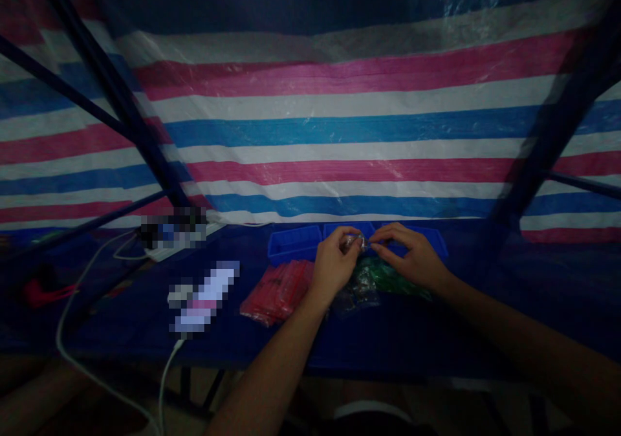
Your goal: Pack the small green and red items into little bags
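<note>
My left hand (336, 262) is closed, its fingers curled round a small clear plastic bag (361, 242) whose contents I cannot make out. Thumb and forefinger of my right hand (410, 253) pinch together at the bag's right edge. Below and left of my left hand lies a pile of red plastic packets (279, 290). Clear packets with something dark in them (361, 292) lie beneath the hands. Green packets (392, 278) sit under my right hand, partly covered by it.
Blue trays stand in a row behind the hands, the left one (294, 242) in plain view and the right one (436, 240) partly hidden. A phone (207, 297) with a white cable (167, 365) and a power strip (182, 242) lie left. Blue frame posts (145, 158) and a striped sheet (339, 132) rise behind.
</note>
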